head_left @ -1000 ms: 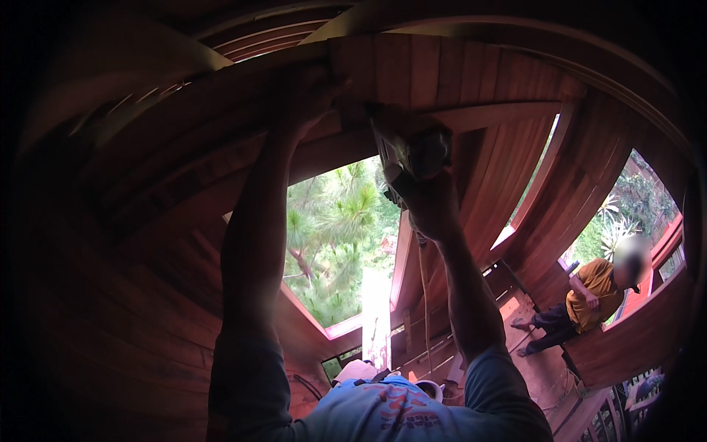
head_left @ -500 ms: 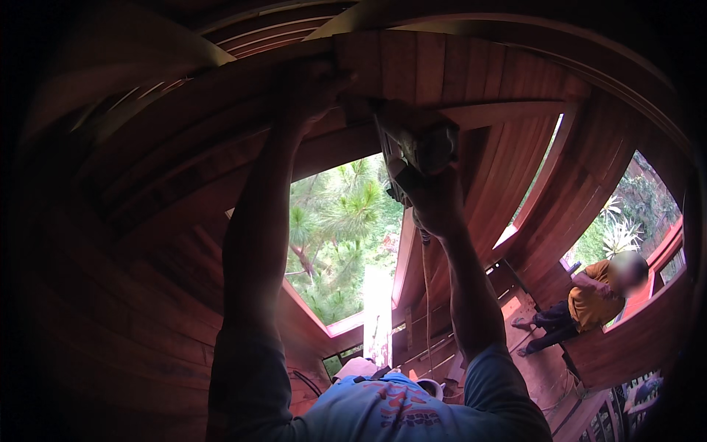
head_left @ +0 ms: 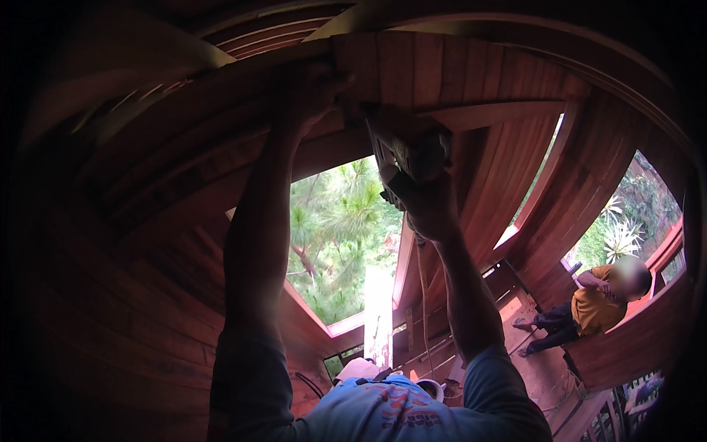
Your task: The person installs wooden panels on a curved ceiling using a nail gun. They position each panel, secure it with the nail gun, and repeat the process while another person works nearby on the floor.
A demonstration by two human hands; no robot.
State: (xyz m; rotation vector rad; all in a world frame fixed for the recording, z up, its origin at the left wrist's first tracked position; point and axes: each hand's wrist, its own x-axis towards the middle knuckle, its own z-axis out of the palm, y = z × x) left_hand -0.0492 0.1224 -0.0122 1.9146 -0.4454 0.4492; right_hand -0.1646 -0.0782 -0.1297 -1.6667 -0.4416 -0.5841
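My right hand (head_left: 429,205) is closed round the grip of a nail gun (head_left: 412,144), raised in front of the plank wall above the window. From its lower end hangs a thin hose (head_left: 424,295). The nail gun's upper end is close to the wood; shadow hides whether it touches. To its left my left hand (head_left: 315,94) reaches up, fingers bent against a wooden board (head_left: 335,147) over the window opening. Deep shadow covers most of those fingers, though one points right, toward the nail gun.
Below the boards is a window opening (head_left: 331,243) with trees outside. A pale upright plank (head_left: 378,317) stands at its lower right. At the right, a person in an orange shirt (head_left: 595,308) is by another opening. A white bucket (head_left: 432,388) sits low behind my shirt.
The nail gun and my right hand have shifted slightly left and down, and the hose with them. My left hand stays in place. The person at the right has leaned slightly.
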